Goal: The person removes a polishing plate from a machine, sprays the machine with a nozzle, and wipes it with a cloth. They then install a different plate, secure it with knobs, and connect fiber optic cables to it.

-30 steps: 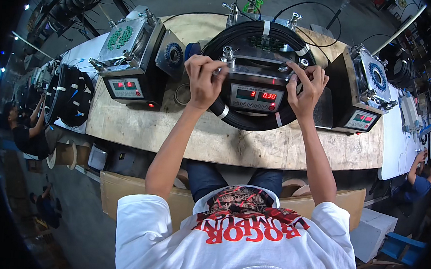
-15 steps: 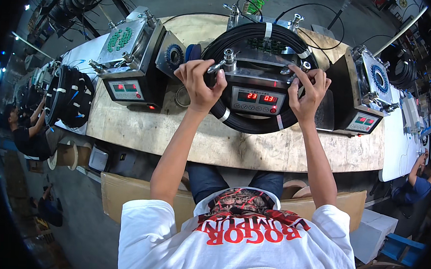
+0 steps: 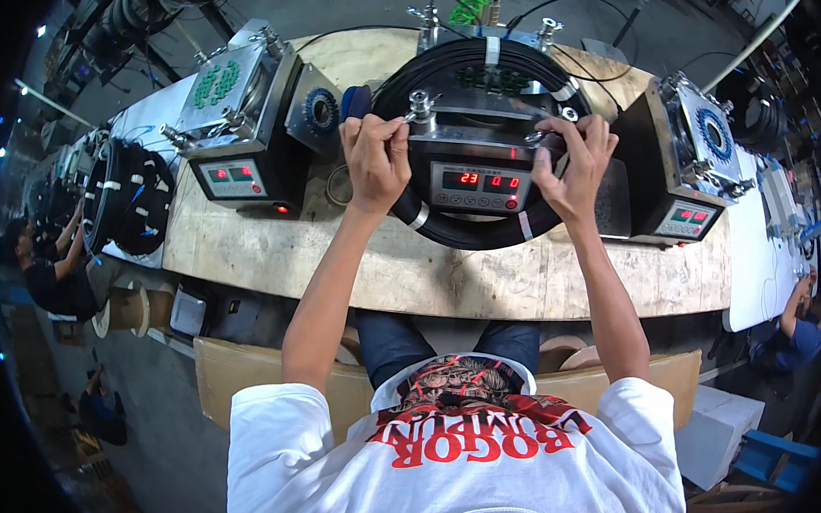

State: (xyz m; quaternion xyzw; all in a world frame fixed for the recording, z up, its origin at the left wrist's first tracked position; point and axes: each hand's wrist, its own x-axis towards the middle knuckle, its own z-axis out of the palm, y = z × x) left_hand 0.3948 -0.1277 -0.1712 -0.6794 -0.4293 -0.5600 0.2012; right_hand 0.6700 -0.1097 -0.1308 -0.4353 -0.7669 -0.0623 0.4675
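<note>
Head view: a middle machine [image 3: 469,150] stands at the far side of the wooden worktop [image 3: 484,285], facing the wearer; its control panel [image 3: 480,187] shows lit red digits; a black cable coil [image 3: 476,237], bound at intervals with white ties, loops around the machine, passing behind its top and below the panel; the left grip [image 3: 375,165] is closed at the left wing nut [image 3: 421,107], thumb drawn in to the forefinger on the tip of its wing; the right grip [image 3: 573,175] is at the right wing nut [image 3: 537,136], forefinger upon it, thumb set lower and apart; whether it pinches the nut cannot be told.

To the left stands a left machine [image 3: 290,155], its top plate [image 3: 216,88] bearing green fittings; beside it a small tilted plate carries a blue toothed ring [image 3: 322,111]; to the right stands a right machine [image 3: 649,163], a similar blue ring on its upper face; both have lit red displays; a second black coil [image 3: 148,198] lies beyond the worktop's left end; one co-worker [image 3: 62,273] is seen at far left, another [image 3: 794,327] at far right.
</note>
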